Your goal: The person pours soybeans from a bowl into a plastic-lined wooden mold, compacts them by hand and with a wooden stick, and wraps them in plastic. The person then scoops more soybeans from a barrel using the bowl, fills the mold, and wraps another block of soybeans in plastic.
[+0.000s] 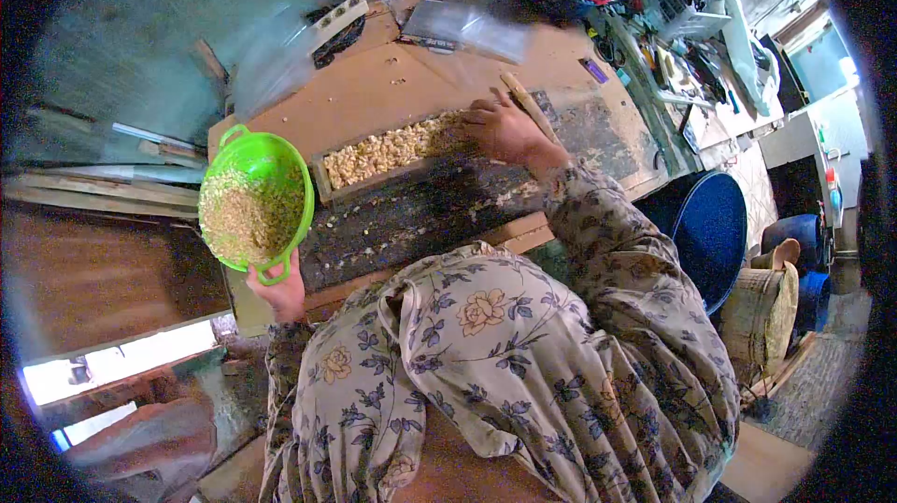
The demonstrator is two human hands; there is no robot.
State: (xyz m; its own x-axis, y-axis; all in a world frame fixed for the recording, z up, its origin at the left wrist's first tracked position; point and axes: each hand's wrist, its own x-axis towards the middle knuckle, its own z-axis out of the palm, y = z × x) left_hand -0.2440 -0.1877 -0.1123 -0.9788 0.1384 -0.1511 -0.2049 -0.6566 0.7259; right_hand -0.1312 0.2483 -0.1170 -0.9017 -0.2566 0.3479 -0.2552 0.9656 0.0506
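Note:
My left hand (280, 293) grips the lower handle of a bright green plastic colander (304, 187). The colander is tilted and holds a pale, crumbly, grain-like mixture (245, 218). My right hand (505, 132) rests over the right end of a long, narrow wooden frame (322, 176), its fingers partly bent and touching the contents. Pale, lumpy pieces like chopped nuts or puffed grain (383, 153) fill that frame. Just beyond my right wrist lies a wooden rod (528, 106), apart from the fingers as far as I can see.
A dark, worn board (392, 227) with scattered crumbs lies nearest me on the brown worktop (327, 111). Clear plastic sheeting (467, 27) and a power strip (338, 19) are at the back. To my right stand a blue barrel (712, 232) and a woven basket (761, 325).

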